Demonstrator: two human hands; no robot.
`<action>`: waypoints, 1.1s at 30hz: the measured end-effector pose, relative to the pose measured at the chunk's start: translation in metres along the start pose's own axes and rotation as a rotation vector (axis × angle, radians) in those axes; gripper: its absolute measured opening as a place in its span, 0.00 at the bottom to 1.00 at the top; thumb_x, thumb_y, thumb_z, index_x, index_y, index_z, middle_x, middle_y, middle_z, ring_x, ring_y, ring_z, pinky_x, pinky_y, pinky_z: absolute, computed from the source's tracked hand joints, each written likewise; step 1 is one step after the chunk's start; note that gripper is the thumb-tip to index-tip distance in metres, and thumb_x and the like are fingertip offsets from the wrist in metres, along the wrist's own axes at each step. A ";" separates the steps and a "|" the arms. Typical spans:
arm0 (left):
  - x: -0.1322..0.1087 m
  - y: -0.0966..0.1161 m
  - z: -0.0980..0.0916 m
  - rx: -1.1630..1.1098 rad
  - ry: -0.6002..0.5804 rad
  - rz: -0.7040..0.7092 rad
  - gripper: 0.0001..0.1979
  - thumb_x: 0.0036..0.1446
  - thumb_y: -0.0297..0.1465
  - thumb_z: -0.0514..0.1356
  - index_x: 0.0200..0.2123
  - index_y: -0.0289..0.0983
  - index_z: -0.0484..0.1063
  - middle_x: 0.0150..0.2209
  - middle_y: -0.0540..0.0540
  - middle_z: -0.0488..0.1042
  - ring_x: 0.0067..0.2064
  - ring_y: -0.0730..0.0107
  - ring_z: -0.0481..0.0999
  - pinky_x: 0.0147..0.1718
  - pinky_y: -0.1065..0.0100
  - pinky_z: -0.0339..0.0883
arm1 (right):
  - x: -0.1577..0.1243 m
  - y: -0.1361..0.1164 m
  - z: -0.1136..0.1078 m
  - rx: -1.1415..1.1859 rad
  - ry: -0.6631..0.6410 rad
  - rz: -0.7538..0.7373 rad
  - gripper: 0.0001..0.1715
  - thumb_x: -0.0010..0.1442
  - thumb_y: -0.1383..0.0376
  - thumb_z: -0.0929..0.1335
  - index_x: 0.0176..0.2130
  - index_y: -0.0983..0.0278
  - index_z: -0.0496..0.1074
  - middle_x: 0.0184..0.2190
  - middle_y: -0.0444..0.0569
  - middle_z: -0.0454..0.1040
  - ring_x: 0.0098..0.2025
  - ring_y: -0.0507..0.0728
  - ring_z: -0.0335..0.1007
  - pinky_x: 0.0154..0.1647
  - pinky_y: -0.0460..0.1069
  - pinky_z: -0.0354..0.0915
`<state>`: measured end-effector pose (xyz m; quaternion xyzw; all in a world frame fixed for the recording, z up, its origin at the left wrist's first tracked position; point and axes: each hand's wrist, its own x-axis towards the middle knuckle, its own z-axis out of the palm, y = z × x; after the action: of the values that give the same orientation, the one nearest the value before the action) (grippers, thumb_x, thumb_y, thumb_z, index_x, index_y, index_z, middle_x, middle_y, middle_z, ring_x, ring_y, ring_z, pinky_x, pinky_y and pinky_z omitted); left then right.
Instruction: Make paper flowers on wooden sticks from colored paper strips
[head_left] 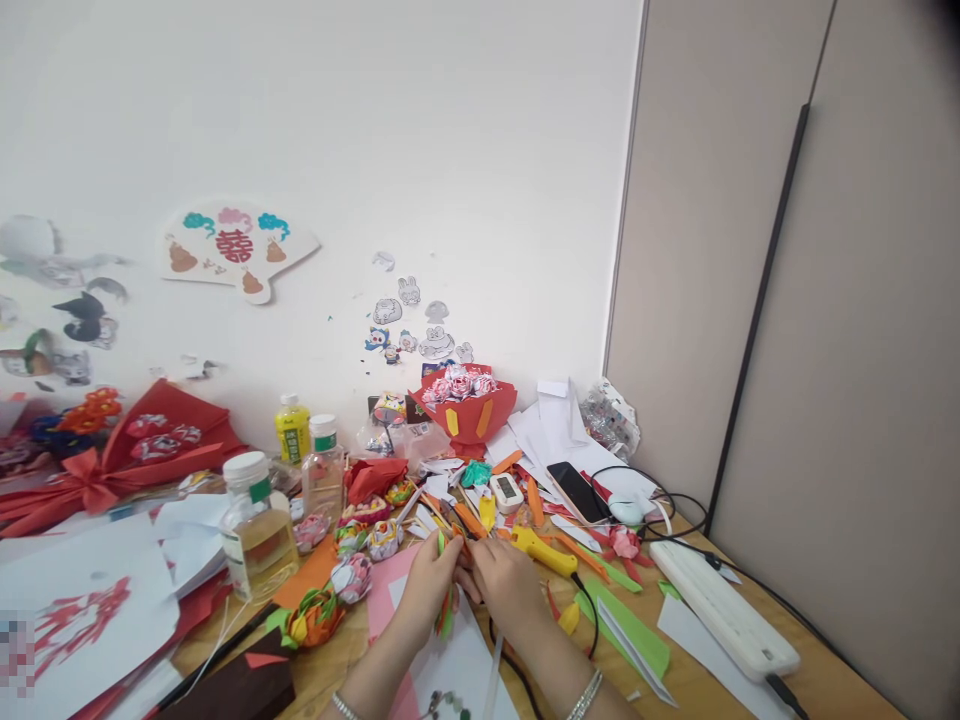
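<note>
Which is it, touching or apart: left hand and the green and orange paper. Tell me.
Touching. The head view shows the left hand gripping the green and orange paper, which juts out above and below its fingers.

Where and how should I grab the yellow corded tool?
Take the yellow corded tool, I'd say, by the handle-like end where the black cord leaves, coming from above and the right: that end lies exposed and points away from the right hand, which sits close to the other end.
</note>
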<state>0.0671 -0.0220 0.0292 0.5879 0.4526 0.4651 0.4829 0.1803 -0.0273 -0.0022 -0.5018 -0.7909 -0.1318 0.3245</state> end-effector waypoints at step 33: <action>0.021 -0.023 -0.023 -0.010 0.250 0.134 0.26 0.41 0.49 0.60 0.36 0.35 0.70 0.10 0.61 0.56 0.11 0.77 0.55 0.12 0.75 0.45 | 0.003 0.001 0.001 0.498 0.051 0.313 0.15 0.63 0.67 0.55 0.34 0.63 0.68 0.28 0.48 0.71 0.31 0.56 0.68 0.30 0.48 0.61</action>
<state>0.0459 0.0048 0.0113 0.5517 0.4669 0.5681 0.3935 0.1796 -0.0244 -0.0010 -0.5192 -0.7036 0.1051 0.4738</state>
